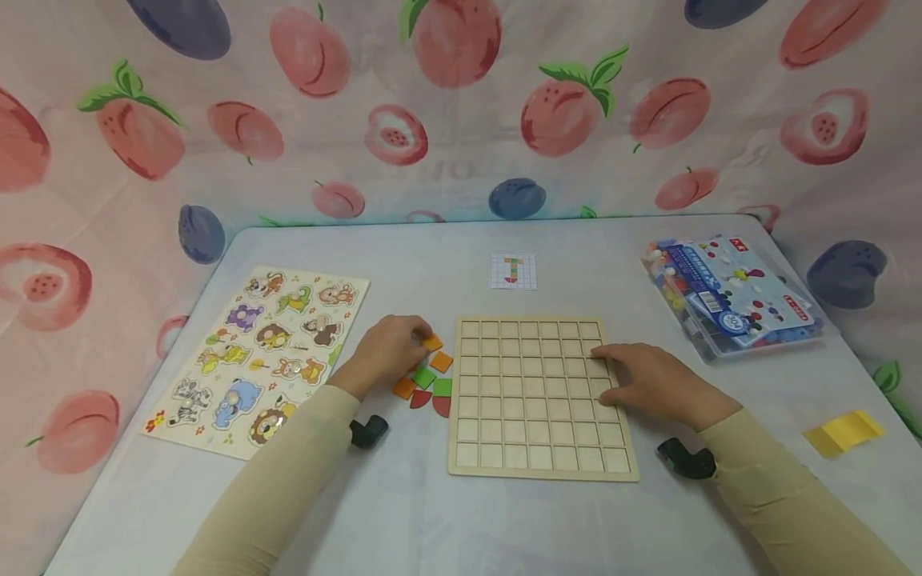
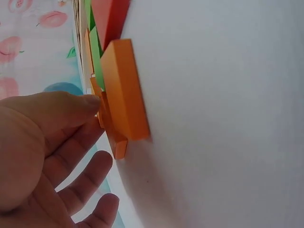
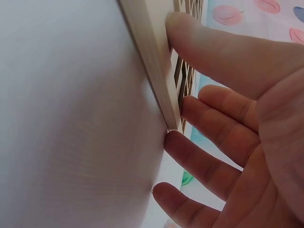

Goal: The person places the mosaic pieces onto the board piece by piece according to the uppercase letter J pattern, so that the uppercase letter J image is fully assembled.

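The left hand (image 1: 392,350) pinches an orange square tile (image 1: 432,342) between thumb and finger, just left of the wooden grid board (image 1: 543,474); the tile looks light, stiff and perhaps slippery, best held by opposite edges; the right hand (image 1: 659,382), thumb and fingers wide apart, touches the board's right rim; far right, a clear plastic box (image 1: 759,342) contains small coloured pieces.

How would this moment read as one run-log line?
left fingers pinch orange tile | right fingers touch wooden board, right side | loose tiles left of board | pattern card beyond board
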A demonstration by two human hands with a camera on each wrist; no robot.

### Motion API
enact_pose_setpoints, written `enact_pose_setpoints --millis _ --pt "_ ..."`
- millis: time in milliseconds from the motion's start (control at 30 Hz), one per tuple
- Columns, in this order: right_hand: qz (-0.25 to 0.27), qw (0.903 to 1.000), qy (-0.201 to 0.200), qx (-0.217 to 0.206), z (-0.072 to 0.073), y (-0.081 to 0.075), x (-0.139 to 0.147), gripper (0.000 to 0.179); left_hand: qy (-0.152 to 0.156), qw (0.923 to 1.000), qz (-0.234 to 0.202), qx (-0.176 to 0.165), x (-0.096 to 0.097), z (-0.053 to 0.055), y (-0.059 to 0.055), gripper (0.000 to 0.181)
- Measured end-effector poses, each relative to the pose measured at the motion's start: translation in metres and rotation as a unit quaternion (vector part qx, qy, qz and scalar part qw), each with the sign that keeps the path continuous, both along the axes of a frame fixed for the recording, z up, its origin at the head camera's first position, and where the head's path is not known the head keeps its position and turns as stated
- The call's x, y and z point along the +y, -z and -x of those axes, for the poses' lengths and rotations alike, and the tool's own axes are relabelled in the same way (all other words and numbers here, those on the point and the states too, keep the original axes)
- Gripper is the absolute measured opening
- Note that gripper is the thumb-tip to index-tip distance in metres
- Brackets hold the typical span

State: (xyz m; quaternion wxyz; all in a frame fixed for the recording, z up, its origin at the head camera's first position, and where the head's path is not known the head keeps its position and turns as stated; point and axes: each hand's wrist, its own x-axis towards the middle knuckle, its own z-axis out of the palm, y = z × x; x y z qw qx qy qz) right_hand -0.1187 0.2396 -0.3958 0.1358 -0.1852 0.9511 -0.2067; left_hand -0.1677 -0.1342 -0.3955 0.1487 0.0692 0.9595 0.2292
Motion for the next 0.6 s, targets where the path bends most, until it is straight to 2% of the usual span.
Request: enact_pose_setpoints --millis 300,600 --pt "0.000 1.0000 0.002 0.001 0.0001 0.0012 0.0005 0.066 0.005 0.9999 0.004 0.012 -0.0013 0.0001 0.0011 0.029" --pt "-0.004 1.0000 0.005 0.003 -0.0002 0.0022 0.0009 0.066 0.010 0.9992 0.031 0.022 0.0004 0.0022 0.0014 0.027"
